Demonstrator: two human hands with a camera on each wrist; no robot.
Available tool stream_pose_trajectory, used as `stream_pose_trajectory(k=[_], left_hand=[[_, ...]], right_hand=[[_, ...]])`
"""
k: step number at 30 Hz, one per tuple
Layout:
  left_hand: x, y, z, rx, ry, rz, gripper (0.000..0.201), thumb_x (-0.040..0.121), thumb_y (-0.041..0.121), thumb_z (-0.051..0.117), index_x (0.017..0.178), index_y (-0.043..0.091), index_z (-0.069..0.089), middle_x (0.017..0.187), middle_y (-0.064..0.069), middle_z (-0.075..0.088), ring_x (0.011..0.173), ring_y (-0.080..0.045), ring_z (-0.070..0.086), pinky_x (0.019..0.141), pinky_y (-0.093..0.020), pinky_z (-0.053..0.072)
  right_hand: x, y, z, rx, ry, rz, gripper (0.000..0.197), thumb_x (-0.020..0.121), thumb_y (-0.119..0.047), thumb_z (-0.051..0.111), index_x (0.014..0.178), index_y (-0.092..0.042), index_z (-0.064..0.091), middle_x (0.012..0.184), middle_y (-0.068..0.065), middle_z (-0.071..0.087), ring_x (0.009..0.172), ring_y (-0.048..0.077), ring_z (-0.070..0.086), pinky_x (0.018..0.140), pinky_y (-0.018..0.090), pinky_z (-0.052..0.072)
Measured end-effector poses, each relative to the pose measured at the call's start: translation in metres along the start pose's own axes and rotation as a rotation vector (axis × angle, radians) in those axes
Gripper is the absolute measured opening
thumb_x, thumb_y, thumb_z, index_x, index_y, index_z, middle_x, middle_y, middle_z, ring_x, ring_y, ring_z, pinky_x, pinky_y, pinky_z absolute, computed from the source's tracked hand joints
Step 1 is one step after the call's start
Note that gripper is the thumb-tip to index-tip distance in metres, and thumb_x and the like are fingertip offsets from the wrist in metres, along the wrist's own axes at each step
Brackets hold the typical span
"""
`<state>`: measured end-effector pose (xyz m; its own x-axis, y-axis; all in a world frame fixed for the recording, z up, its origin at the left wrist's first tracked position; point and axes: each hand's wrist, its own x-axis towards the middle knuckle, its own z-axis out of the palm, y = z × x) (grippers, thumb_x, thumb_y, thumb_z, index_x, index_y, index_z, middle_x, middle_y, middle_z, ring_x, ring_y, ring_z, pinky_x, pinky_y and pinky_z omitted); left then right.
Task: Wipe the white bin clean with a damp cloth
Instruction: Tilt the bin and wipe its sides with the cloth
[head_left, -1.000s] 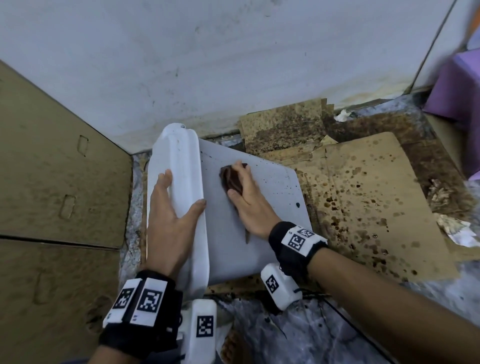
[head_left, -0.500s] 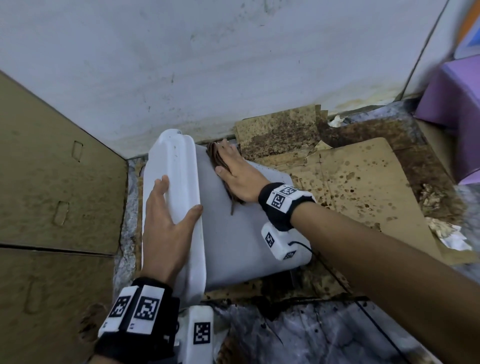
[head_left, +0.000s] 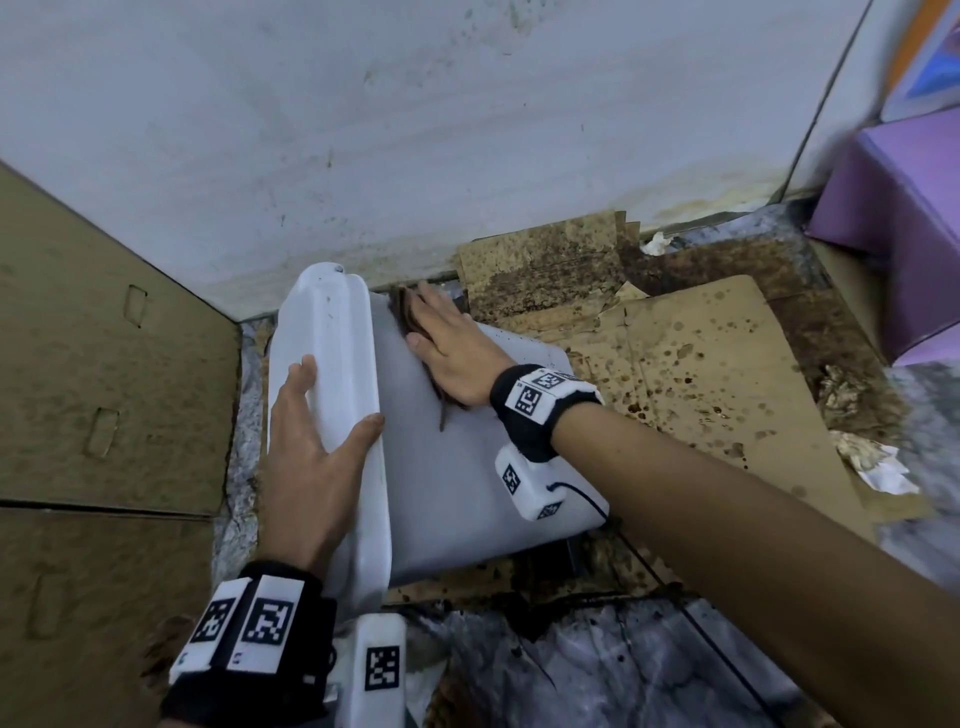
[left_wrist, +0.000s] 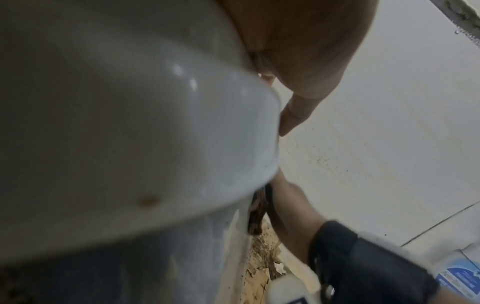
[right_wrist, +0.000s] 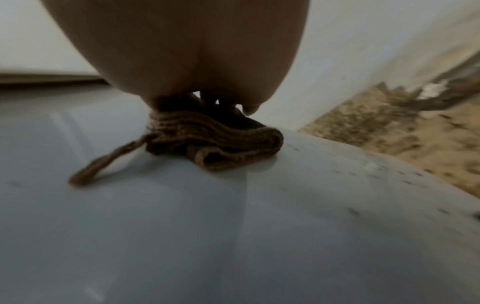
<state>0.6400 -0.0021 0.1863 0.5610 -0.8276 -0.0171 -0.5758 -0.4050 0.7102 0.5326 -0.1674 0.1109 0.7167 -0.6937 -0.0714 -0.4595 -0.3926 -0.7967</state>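
The white bin (head_left: 447, 478) lies on its side on the floor, its far end against the wall. My right hand (head_left: 447, 345) lies flat on the bin's upward side near that end, pressing a folded brown cloth (head_left: 407, 317) under straight fingers. A cloth strand trails back toward the wrist. The right wrist view shows the palm on the cloth (right_wrist: 215, 142), which sits on the bin wall (right_wrist: 233, 236). My left hand (head_left: 311, 441) rests with straight fingers over the bin's raised rim (head_left: 332, 332), thumb spread on the inner side. The rim (left_wrist: 130, 133) fills the left wrist view.
Stained cardboard sheets (head_left: 701, 374) cover the floor to the right. A brown cardboard panel (head_left: 104, 364) stands at the left, a white wall (head_left: 467, 130) behind. A purple box (head_left: 893, 234) sits far right, with crumpled paper (head_left: 872, 462) nearby.
My right hand slid the cloth along the bin's side away from me, from mid-panel to the far end by the wall. The left hand stayed on the rim.
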Motion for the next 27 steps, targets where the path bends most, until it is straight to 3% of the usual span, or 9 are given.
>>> stream_pose_trajectory(k=[4, 9, 12, 15, 19, 23, 27], left_hand=[[0.001, 0.0, 0.0, -0.012, 0.002, -0.008, 0.077, 0.088, 0.024, 0.07, 0.152, 0.027, 0.027, 0.159, 0.008, 0.028, 0.145, -0.014, 0.028, 0.119, -0.047, 0.026], [0.002, -0.006, 0.0, -0.016, 0.0, -0.001, 0.077, 0.086, 0.029, 0.07, 0.15, 0.031, 0.026, 0.158, 0.008, 0.029, 0.145, -0.015, 0.029, 0.117, -0.049, 0.028], [0.001, -0.003, 0.001, -0.004, -0.003, 0.003, 0.076, 0.088, 0.025, 0.07, 0.151, 0.028, 0.027, 0.158, 0.008, 0.029, 0.145, -0.015, 0.028, 0.118, -0.048, 0.027], [0.001, -0.001, 0.002, 0.001, 0.003, 0.002, 0.076, 0.088, 0.023, 0.07, 0.151, 0.023, 0.028, 0.158, 0.005, 0.029, 0.146, -0.015, 0.027, 0.119, -0.046, 0.024], [0.0, 0.001, 0.002, 0.003, 0.0, 0.006, 0.076, 0.089, 0.024, 0.069, 0.152, 0.021, 0.027, 0.159, 0.002, 0.029, 0.145, -0.015, 0.026, 0.119, -0.044, 0.024], [0.0, 0.0, 0.001, -0.01, -0.003, 0.006, 0.077, 0.088, 0.024, 0.071, 0.151, 0.022, 0.028, 0.159, 0.003, 0.029, 0.145, -0.016, 0.028, 0.119, -0.045, 0.025], [0.002, -0.005, -0.001, -0.035, 0.005, -0.002, 0.083, 0.075, 0.041, 0.063, 0.149, 0.025, 0.029, 0.157, 0.006, 0.031, 0.143, -0.017, 0.032, 0.118, -0.046, 0.028]], right_hand=[[-0.027, 0.046, 0.014, 0.055, 0.041, 0.153, 0.059, 0.103, -0.042, 0.026, 0.153, -0.023, 0.001, 0.161, -0.001, -0.011, 0.148, 0.02, -0.012, 0.12, 0.046, 0.004], [-0.069, 0.078, 0.037, 0.106, 0.069, 0.338, 0.058, 0.104, -0.04, 0.023, 0.153, -0.021, -0.001, 0.16, -0.002, -0.017, 0.146, 0.016, -0.017, 0.119, 0.049, 0.0], [-0.078, 0.048, 0.045, 0.131, 0.114, 0.287, 0.057, 0.104, -0.038, 0.023, 0.152, -0.023, -0.003, 0.159, 0.001, -0.018, 0.145, 0.017, -0.021, 0.119, 0.048, -0.006], [-0.084, 0.002, 0.052, 0.105, 0.13, 0.091, 0.059, 0.101, -0.041, 0.022, 0.152, -0.026, -0.003, 0.159, -0.002, -0.019, 0.143, 0.015, -0.024, 0.118, 0.043, -0.012], [-0.085, -0.045, 0.059, 0.144, 0.103, -0.078, 0.057, 0.103, -0.031, 0.029, 0.153, -0.026, 0.001, 0.16, -0.004, -0.015, 0.144, 0.011, -0.024, 0.115, 0.036, -0.014], [-0.086, -0.029, 0.063, 0.069, 0.142, -0.097, 0.056, 0.104, -0.031, 0.029, 0.152, -0.032, 0.0, 0.16, -0.007, -0.014, 0.144, 0.008, -0.023, 0.117, 0.036, -0.01], [-0.095, 0.022, 0.065, 0.035, 0.145, 0.078, 0.053, 0.104, -0.035, 0.023, 0.145, -0.037, -0.01, 0.155, -0.011, -0.024, 0.144, 0.01, -0.024, 0.117, 0.036, -0.011]])
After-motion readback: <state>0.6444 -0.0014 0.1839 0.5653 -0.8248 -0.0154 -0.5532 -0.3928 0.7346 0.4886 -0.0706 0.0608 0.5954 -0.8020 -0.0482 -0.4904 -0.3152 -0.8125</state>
